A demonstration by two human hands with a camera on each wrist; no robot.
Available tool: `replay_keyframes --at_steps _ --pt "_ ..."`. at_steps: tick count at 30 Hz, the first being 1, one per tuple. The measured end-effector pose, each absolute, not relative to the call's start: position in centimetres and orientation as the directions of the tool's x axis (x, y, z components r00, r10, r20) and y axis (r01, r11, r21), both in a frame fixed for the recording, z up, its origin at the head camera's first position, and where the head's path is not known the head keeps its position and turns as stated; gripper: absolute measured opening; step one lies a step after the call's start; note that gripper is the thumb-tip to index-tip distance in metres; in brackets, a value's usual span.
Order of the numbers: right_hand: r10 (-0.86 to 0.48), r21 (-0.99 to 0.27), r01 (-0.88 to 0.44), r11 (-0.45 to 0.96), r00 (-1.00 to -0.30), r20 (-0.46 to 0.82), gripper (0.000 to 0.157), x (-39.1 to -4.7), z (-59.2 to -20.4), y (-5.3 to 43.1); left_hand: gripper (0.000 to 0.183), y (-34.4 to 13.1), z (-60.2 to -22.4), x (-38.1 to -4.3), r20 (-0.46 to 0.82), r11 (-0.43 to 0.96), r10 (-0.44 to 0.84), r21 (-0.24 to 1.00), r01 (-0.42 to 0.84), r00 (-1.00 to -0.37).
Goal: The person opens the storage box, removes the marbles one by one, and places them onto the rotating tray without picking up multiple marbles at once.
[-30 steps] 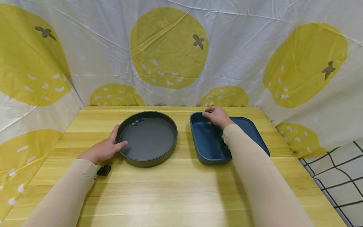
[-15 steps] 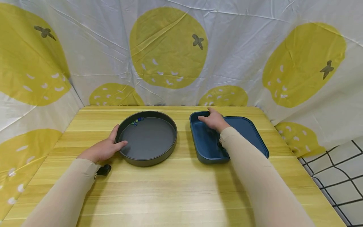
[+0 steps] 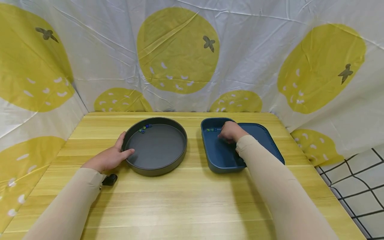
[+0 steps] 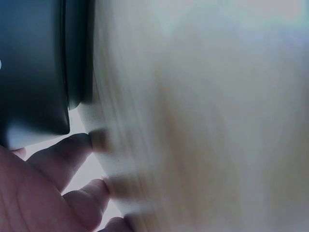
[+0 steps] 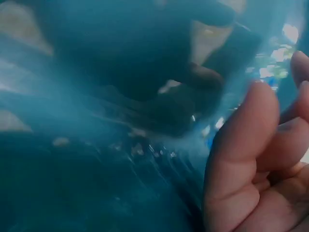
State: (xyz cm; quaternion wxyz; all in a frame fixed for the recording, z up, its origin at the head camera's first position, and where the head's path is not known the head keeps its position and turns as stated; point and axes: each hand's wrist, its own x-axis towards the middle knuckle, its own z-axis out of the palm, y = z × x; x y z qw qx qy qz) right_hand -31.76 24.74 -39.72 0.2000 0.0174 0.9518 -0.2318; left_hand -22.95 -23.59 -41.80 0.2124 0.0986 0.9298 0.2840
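My left hand (image 3: 111, 156) lies at the left side of a round dark grey pan (image 3: 159, 150), its thumb over the rim and its other fingers outside. In the left wrist view, these fingers (image 4: 72, 154) are fairly straight beside the pan's wall (image 4: 72, 58). Several small green and blue glass marbles (image 3: 145, 127) sit in the pan's far left part. My right hand (image 3: 231, 131) reaches down into a blue rectangular tub (image 3: 220, 168). More marbles (image 3: 212, 129) line the tub's far side, left of the hand. Between right thumb (image 5: 251, 125) and fingers, nothing held shows.
A flat blue lid-like panel (image 3: 262, 136) adjoins the tub's right side, partly behind the right sleeve. All stand on a wooden-patterned table (image 3: 180, 206). Behind it hangs a white curtain (image 3: 249, 50) with yellow fruit prints. A black wrist device (image 3: 110, 180) sits at the left cuff.
My right hand, earlier over the tub's far rim, then with fingers spread, now dips lower and further right inside it. Marbles there have come into sight. My left hand stays put.
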Motion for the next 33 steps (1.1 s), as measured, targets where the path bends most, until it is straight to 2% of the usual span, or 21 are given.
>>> replay_keyframes --at_steps 3,8,10,21,33 --pt "-0.062 -0.396 0.117 0.911 -0.910 -0.409 0.021 -31.9 -40.2 24.8 0.103 -23.6 -41.7 -22.8 -0.338 0.815 0.304 0.576 0.059 -0.891" --pt "-0.102 -0.393 0.059 0.918 -0.921 -0.377 0.055 -32.2 -40.9 24.8 0.102 -23.6 -41.7 -22.8 -0.334 0.813 0.300 0.579 0.056 -0.894" --pt "-0.127 -0.396 0.030 0.918 -0.923 -0.363 0.057 -32.2 -41.1 24.6 0.102 -23.6 -41.8 -22.9 -0.334 0.814 0.298 0.578 0.055 -0.894" --pt "-0.270 -0.472 -0.100 0.876 -0.912 -0.308 0.025 -31.8 -41.5 23.0 0.103 -23.6 -41.8 -23.0 -0.334 0.818 0.305 0.572 0.066 -0.892" --pt "-0.314 -0.543 -0.096 0.834 -0.892 -0.324 0.030 -32.1 -42.4 22.5 0.104 -23.6 -41.8 -23.0 -0.342 0.825 0.301 0.562 0.063 -0.890"
